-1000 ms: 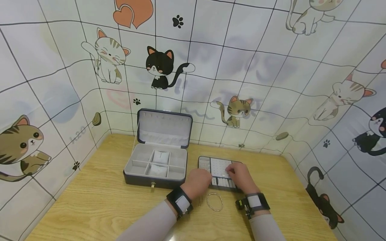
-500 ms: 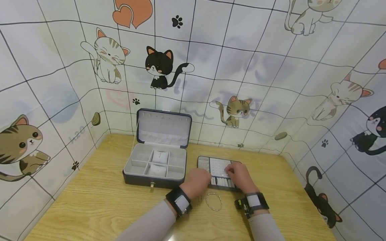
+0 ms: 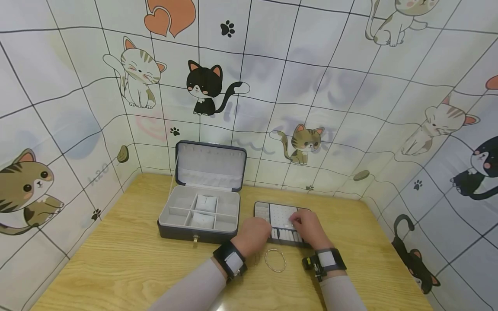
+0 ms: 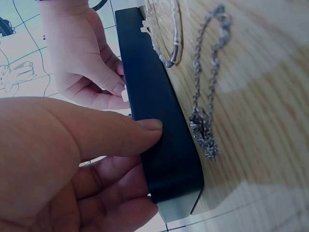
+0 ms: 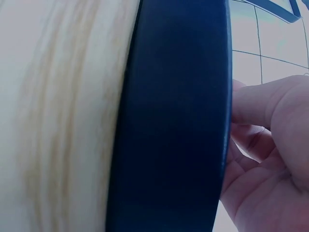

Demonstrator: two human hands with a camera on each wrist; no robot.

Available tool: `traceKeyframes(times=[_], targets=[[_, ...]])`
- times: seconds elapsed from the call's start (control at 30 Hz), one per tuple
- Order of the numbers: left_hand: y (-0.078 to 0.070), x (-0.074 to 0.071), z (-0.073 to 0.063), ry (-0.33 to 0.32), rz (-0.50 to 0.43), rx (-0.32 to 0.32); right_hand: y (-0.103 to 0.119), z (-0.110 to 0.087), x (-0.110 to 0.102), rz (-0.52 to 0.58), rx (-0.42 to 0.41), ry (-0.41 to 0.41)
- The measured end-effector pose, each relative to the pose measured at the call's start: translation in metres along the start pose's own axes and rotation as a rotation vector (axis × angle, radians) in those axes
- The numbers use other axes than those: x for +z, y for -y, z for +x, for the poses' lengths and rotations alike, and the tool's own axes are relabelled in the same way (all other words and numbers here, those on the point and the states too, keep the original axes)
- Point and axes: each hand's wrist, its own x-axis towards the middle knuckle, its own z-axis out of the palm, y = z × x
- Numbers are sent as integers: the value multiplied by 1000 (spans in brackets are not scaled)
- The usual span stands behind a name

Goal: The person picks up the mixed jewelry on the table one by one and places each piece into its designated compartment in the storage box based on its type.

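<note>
A dark-edged jewelry tray (image 3: 283, 212) lies on the table, with a pale dotted pad and a row of ring rolls. My left hand (image 3: 253, 235) grips its near left corner; in the left wrist view the thumb (image 4: 152, 125) presses the outer wall and the fingers curl over the rim. Over the pad, my right hand (image 3: 310, 226) has thumb and fingertips together. A small white piece (image 4: 124, 94) shows at those fingertips in the left wrist view; I cannot tell its kind. The tray wall (image 5: 171, 121) hides part of the fingers in the right wrist view.
An open jewelry box (image 3: 200, 211) with two white cushions stands left of the tray, its lid raised. In front of the tray lie a gold bangle (image 3: 275, 260) and a chain (image 4: 205, 87). Cat-printed walls enclose the wooden table (image 3: 128, 259).
Both hands stay in place at the tray, with hardly any movement. The whole head view has shifted very slightly.
</note>
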Motion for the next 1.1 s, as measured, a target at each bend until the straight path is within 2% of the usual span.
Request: traceKeyframes(times=[0.27, 0.63, 1.1], targets=[[1, 0, 0, 13, -3, -2, -2, 1, -1, 24, 6, 5], [1, 5, 1, -13, 5, 11, -2, -1, -2, 64, 14, -9], [1, 3, 2, 21, -20, 0, -8, -2, -2, 81, 13, -28]])
